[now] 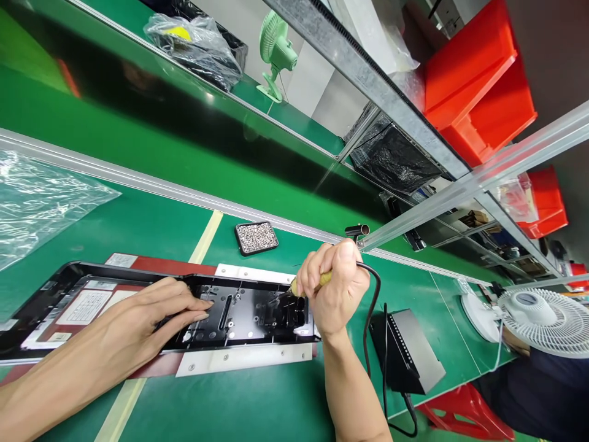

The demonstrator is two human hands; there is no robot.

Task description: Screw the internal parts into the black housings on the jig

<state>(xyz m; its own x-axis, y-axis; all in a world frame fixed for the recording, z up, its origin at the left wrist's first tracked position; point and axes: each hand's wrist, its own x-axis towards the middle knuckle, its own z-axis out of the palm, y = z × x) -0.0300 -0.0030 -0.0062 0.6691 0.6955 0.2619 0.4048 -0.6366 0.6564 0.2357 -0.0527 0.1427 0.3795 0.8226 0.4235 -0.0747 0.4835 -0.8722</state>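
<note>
A long black plastic casing (248, 310) lies in a fixture with white side strips (248, 361) and a reddish-brown base (161, 265). My left hand (165, 313) rests over the middle of the casing, fingers stretched out, forefinger and thumb tips slightly apart near its inner surface. In a fist, my right hand (334, 282) grips a corded tool with a yellow handle (324, 279) above the casing's right end. Its tip points down and left into the casing; the exact kind of tool is unclear. A black cable (376, 294) runs from behind that hand.
Behind the fixture sits a small black dish (256, 238) of tiny metal parts. A black box (407, 350) with cables stands to the right, near a white fan (538, 316). An aluminium post (423, 209) carries a tube holder (357, 231). Clear plastic (41, 202) lies left.
</note>
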